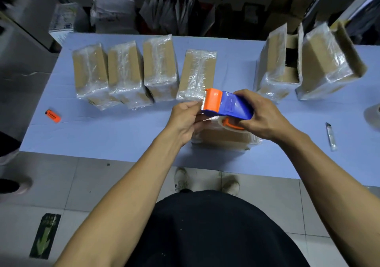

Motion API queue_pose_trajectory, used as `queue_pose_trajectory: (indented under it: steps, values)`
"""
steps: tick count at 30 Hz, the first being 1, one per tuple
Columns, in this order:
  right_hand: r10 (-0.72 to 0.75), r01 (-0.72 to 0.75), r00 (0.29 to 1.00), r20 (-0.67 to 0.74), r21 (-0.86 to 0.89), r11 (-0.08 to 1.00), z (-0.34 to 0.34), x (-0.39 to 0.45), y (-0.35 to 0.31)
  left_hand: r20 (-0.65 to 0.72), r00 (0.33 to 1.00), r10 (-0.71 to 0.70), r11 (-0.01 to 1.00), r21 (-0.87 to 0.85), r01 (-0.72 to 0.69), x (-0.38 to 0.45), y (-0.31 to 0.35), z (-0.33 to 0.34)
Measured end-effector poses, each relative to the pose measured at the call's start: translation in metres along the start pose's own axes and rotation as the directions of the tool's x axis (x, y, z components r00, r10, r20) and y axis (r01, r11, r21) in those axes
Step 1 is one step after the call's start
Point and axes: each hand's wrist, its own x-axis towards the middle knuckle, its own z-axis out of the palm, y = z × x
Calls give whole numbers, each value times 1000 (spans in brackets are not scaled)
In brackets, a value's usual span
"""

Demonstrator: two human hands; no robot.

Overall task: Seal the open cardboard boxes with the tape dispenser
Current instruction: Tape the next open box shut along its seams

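A blue and orange tape dispenser (228,104) is held above the table's front middle, my right hand (265,116) gripping its rear and handle. My left hand (185,118) pinches the clear tape end at the dispenser's orange toothed front. Under both hands lies a cardboard box (224,137), mostly hidden. Several tape-wrapped closed boxes (125,73) stand in a row at the back left. Two open boxes stand at the back right, one with flaps up (285,65) and one tilted (329,61).
The table (115,135) has a light blue top. An orange lighter (52,116) lies at the left, a utility knife (331,136) at the right, and a tape roll (373,116) at the right edge. Bags and cartons fill the shelf behind. My shoes stand on the tiled floor.
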Motion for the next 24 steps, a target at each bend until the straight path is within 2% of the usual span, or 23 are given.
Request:
queue_pose_trajectory:
  steps: [4, 9, 17, 21, 24]
  values:
    - [-9, 9, 1000, 0, -11, 1000, 2, 1, -1, 27, 998, -50, 997, -53, 51, 0, 3, -5]
    - [-19, 19, 1000, -6, -42, 999, 3, 2, -4, -44, 999, 15, 993, 119, -10, 2, 8, -1]
    - [7, -5, 1000, 27, -74, 997, -2, 3, -6, -35, 999, 11, 958, 286, 0, 10, 20, -7]
    - [-5, 7, 1000, 20, -111, 994, -1, 5, -9, -72, 997, 27, 965, 263, -7, 12, 16, -8]
    - [-15, 18, 1000, 20, -142, 990, -3, 6, -10, -80, 997, -14, 988, 154, 26, 13, 13, -10]
